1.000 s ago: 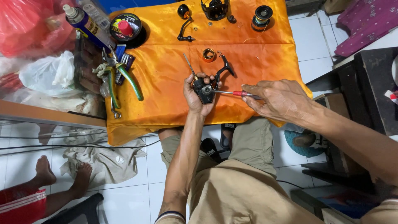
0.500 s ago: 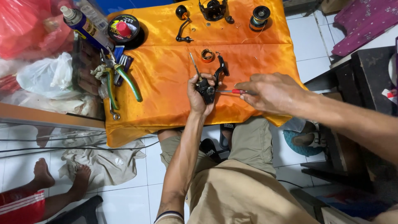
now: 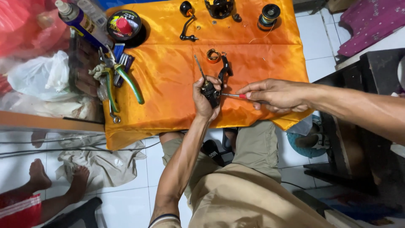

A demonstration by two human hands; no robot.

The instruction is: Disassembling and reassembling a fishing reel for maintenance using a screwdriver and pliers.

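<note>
- The left hand (image 3: 205, 99) is closed around a small black reel body (image 3: 211, 90), holding it just above the orange cloth (image 3: 168, 84); a thin metal shaft sticks up and away from the top of the body.
- The right hand (image 3: 276, 95) pinches a screwdriver (image 3: 236, 96) with a red collar, its fingers tight on the handle; the tip meets the reel body at its right side, so the part sits between the two hands, in the grip of the left and just beside the right.
- The orange cloth covers the work surface and hangs over its near edge, above the person's knees.
- Green-handled pliers (image 3: 122, 82) lie at the left edge of the cloth, among a few other small metal tools, well apart from the hands.
- A spray can (image 3: 78, 21) lies at the far left corner, beside a round black tin (image 3: 124, 25) with a red centre.
- A black crank handle (image 3: 187, 21) rests on the far part of the cloth, and a spool (image 3: 268, 16) stands at the far right.
- A small brass ring (image 3: 213, 55) lies just beyond the left hand, close to a curved black piece (image 3: 225, 69) that touches the reel body.
</note>
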